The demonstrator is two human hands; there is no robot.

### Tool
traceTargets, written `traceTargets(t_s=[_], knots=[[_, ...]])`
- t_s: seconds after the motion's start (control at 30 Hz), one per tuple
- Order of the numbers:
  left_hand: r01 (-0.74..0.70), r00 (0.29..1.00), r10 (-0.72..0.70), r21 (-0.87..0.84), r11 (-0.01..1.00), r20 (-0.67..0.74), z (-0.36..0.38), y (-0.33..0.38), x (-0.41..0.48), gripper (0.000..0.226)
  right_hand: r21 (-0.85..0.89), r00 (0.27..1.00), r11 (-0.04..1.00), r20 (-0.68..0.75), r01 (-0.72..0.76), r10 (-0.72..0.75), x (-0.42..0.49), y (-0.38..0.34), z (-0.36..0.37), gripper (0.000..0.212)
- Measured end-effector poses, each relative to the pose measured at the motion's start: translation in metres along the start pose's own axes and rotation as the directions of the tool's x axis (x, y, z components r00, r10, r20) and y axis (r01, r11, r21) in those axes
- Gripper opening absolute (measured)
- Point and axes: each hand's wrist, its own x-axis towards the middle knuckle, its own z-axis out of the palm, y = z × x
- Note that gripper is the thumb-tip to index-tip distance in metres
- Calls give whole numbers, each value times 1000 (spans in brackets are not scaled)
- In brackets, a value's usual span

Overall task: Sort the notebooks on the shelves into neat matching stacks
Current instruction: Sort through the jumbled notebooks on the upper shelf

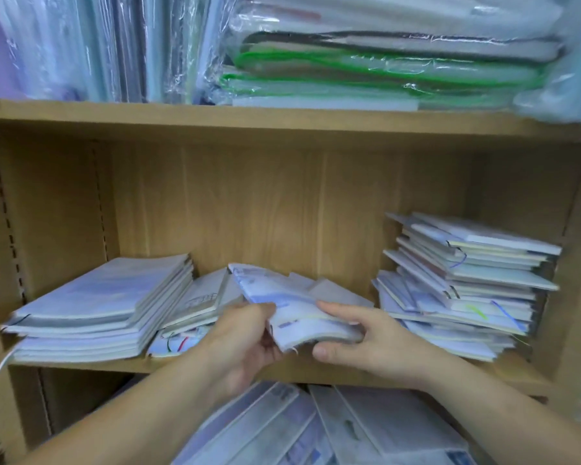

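Appeared as a bare, smooth left forearm (131, 414) and a bare, smooth right forearm (503, 411), both uncovered right down to the lower edge of the view. Ended in a bare left hand (245, 340) and a bare right hand (366, 344) with slim fingers. Showed a short, rounded, plain thumbnail (321, 353) on the right, softened a little by blur.

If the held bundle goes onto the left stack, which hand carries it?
Left, probably. The left hand grips the bundle on the side facing the left stack; the right hand would have to cross over.
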Motion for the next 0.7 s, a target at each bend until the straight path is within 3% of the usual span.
traceTargets(t_s=[0.2,0.27,0.37,0.47,0.6,0.67,0.7], knots=[[-136,989,138,40,990,-57,22,55,-1,20,61,956,989,-273,133,-111,-8,-49,-31,61],[-177,983,180,64,982,-43,40,67,6,19,-28,951,991,-279,131,-133,-17,-66,-63,57],[-199,980,200,79,977,-7,79,77,17,19,-223,881,969,-432,104,-193,-25,-80,-108,39],[-209,978,208,95,973,27,126,76,29,20,-349,849,936,-482,40,-216,-34,-81,-144,30],[-208,975,199,89,974,99,189,73,52,16,-395,809,917,-554,-47,-197,-57,-64,-193,20],[-222,968,204,119,968,149,214,71,63,18,-466,759,868,-625,-172,-185,-63,-47,-212,22],[-237,961,207,165,957,181,224,68,67,20,-545,736,794,-649,-270,-195,-63,-37,-219,30]])
